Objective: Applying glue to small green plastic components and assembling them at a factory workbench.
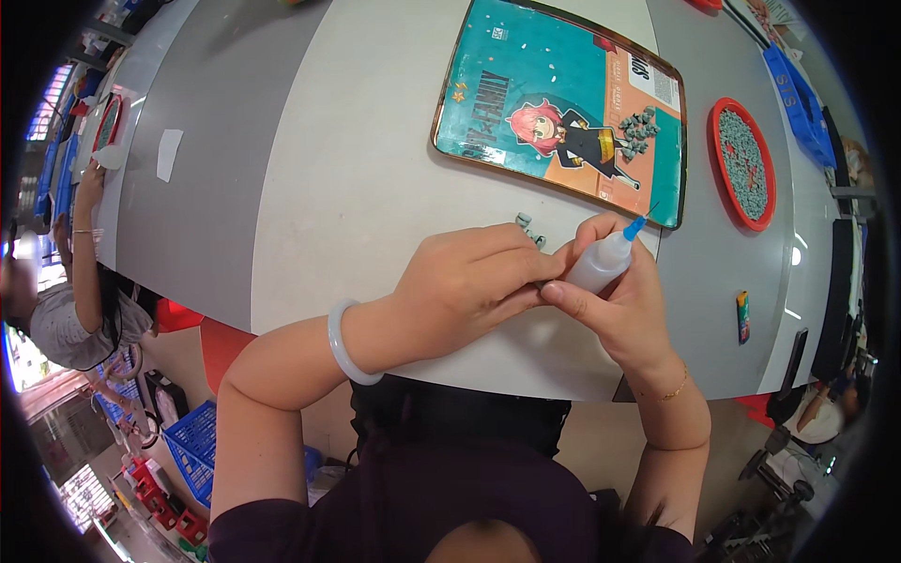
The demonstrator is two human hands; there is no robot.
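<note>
In my right hand (624, 314) is a small white squeeze bottle (599, 266) with a blue needle tip (634, 228), its thin needle slanting up and to the right. My left hand (474, 281) is closed in a pinch close beside the bottle; what its fingertips hold is mostly hidden, only a dark speck shows. Just beyond my left fingers lie a few small grey-green pieces (528, 230) on the table. A shallow tray (488, 103) with a cartoon figure on a teal and orange ground lies farther off, bearing a pile of similar pieces (638, 131) at its right side.
A red oval basket (721, 178) full of grey-green pieces stands right of the tray. Nearer on that side lies a small green and yellow tube (743, 316). A blue plastic bin (798, 103) is at the far right. Another person (80, 310) sits at the left.
</note>
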